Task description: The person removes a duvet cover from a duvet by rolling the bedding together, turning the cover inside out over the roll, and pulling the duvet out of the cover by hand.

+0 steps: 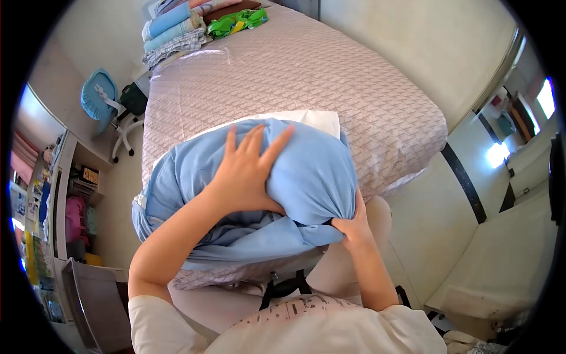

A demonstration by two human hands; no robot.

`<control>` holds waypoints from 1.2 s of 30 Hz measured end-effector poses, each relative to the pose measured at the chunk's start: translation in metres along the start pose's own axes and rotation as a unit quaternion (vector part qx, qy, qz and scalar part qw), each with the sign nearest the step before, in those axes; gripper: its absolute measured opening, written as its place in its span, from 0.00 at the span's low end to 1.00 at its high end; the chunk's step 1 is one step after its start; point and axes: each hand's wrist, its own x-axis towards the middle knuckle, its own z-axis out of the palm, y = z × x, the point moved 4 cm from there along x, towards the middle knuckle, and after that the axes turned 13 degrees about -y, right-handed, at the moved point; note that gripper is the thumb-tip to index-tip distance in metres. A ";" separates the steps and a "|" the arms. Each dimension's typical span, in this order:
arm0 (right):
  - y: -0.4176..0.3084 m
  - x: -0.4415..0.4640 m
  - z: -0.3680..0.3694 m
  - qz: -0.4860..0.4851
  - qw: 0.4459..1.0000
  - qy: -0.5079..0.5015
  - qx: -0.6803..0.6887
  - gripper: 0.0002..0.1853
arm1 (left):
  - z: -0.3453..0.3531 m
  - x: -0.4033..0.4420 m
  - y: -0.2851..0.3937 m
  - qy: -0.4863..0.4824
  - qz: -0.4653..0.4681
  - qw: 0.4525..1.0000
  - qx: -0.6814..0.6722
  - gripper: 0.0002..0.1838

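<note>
A bulky light blue cloth bundle (312,171) lies on the near end of the bed, bunched and folded over itself. My left hand (250,171) rests on top of it with the fingers spread, pressing into the fabric. At the bundle's right side, my right hand (354,224) has its fingers wrapped round gathered blue cloth; some fingertips are hidden behind it. Beneath the bundle's far edge, a white cloth (321,120) sticks out.
The bed (247,82) has a patterned pinkish cover. Folded textiles (171,32) and a green bag (239,23) sit at its far left. A blue chair (99,97) stands left, beyond cluttered shelves (62,189). At right is a mirrored panel (501,200).
</note>
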 end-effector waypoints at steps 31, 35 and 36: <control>0.048 0.127 -0.006 -0.271 0.935 0.010 -0.229 0.32 | 0.001 0.017 -0.094 -0.073 -0.050 0.932 -0.352 0.23; 0.065 0.114 -0.006 -0.109 0.994 -0.017 0.003 0.33 | 0.004 0.026 -0.091 -0.109 -0.067 0.919 -0.373 0.24; 0.068 0.118 -0.008 -0.052 0.993 -0.036 0.098 0.33 | -0.002 0.027 -0.090 -0.116 -0.082 0.916 -0.374 0.24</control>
